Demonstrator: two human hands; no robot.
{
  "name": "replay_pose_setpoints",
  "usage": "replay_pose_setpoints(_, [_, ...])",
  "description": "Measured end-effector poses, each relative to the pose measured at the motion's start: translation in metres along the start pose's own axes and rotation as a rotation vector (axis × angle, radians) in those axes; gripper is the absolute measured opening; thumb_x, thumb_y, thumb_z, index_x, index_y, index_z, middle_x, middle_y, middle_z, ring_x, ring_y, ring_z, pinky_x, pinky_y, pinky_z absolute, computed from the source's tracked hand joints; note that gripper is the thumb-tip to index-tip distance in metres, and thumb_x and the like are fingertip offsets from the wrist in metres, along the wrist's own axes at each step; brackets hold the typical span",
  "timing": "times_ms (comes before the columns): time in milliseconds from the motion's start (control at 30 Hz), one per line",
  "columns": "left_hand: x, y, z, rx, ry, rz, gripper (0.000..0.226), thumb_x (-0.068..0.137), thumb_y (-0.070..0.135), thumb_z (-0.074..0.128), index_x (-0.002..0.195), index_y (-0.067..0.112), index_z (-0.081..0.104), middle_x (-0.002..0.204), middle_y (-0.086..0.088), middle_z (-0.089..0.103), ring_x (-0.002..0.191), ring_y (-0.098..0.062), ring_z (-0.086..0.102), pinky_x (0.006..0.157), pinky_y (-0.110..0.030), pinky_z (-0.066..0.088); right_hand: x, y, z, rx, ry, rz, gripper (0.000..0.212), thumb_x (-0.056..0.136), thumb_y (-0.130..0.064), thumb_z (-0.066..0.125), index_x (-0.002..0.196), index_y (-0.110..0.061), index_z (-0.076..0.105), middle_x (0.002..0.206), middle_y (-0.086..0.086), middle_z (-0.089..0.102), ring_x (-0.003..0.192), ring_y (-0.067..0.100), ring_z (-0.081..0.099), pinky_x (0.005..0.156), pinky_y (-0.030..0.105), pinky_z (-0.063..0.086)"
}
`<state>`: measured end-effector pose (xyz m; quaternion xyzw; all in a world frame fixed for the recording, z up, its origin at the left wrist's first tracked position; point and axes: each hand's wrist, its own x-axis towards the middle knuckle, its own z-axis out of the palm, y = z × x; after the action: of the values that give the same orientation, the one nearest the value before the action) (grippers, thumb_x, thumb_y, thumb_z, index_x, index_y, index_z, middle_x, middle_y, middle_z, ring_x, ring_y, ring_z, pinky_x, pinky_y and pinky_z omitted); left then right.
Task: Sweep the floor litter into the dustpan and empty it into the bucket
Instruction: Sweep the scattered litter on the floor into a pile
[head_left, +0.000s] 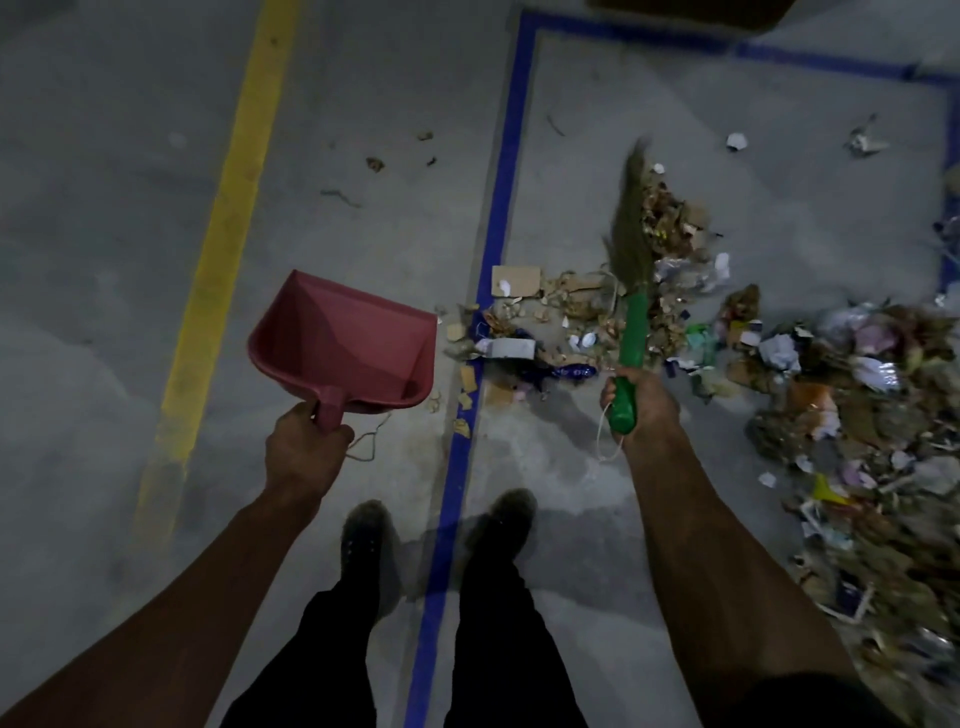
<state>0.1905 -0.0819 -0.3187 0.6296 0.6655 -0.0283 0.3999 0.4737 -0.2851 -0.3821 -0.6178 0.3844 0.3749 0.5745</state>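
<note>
My left hand grips the handle of a pink dustpan, held above the floor with nothing in it, its mouth turned toward the litter. My right hand grips the green handle of a grass broom, whose bristles point away from me over a pile of litter. Paper, cardboard and wrapper scraps spread along the floor between dustpan and broom. A much larger heap of litter lies to the right. No bucket is in view.
A blue floor line runs between my feet and turns right at the top. A yellow line runs on the left. My shoes stand on grey concrete. Small scraps lie farther ahead.
</note>
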Motion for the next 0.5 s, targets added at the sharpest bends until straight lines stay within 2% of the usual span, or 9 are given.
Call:
replay_pose_setpoints(67, [-0.007,0.007,0.008,-0.003,-0.009,0.003,0.015,0.075,0.008,0.066,0.09,0.006,0.064,0.073,-0.018,0.06,0.069,-0.034,0.056,0.073,-0.057,0.055,-0.008,-0.006,-0.011,0.11,0.013,-0.008,0.013,0.092,0.0,0.054,0.082,-0.006,0.049,0.062,0.006,0.045,0.033,0.011,0.043,0.033,0.019,0.036])
replay_pose_setpoints(167, [-0.017,0.016,0.017,-0.011,-0.022,0.004,0.02,0.073,0.012,0.066,0.092,0.007,0.064,0.078,-0.022,0.062,0.078,-0.044,0.062,0.074,-0.054,0.055,-0.035,-0.004,-0.017,0.19,0.032,-0.032,0.006,0.091,0.0,0.055,0.088,-0.005,0.054,0.058,0.006,0.048,0.035,0.012,0.045,0.035,0.02,0.038])
replay_pose_setpoints(300, [-0.033,0.025,0.025,-0.034,-0.045,-0.011,0.027,0.068,0.018,0.064,0.092,0.007,0.063,0.081,-0.025,0.063,0.084,-0.049,0.062,0.073,-0.054,0.053,-0.075,0.028,-0.02,0.079,0.014,-0.135,0.021,0.089,0.004,0.056,0.104,-0.009,0.064,0.062,0.007,0.053,0.042,0.016,0.048,0.037,0.023,0.042])
replay_pose_setpoints(400, [-0.04,0.027,0.03,-0.015,-0.041,-0.015,0.038,0.058,0.027,0.058,0.089,0.005,0.062,0.082,-0.028,0.063,0.083,-0.05,0.062,0.072,-0.053,0.053,-0.09,0.052,-0.021,-0.018,-0.069,-0.149,0.039,0.086,0.008,0.06,0.12,-0.009,0.061,0.063,0.01,0.055,0.039,0.018,0.047,0.037,0.024,0.041])
replay_pose_setpoints(500, [-0.044,0.027,0.035,0.017,-0.027,-0.024,0.036,0.06,0.027,0.06,0.089,0.006,0.063,0.082,-0.027,0.064,0.081,-0.047,0.063,0.073,-0.052,0.054,-0.081,0.051,-0.019,-0.185,-0.106,-0.142,0.049,0.084,0.007,0.064,0.126,-0.017,0.059,0.069,0.012,0.06,0.039,0.019,0.05,0.04,0.026,0.044])
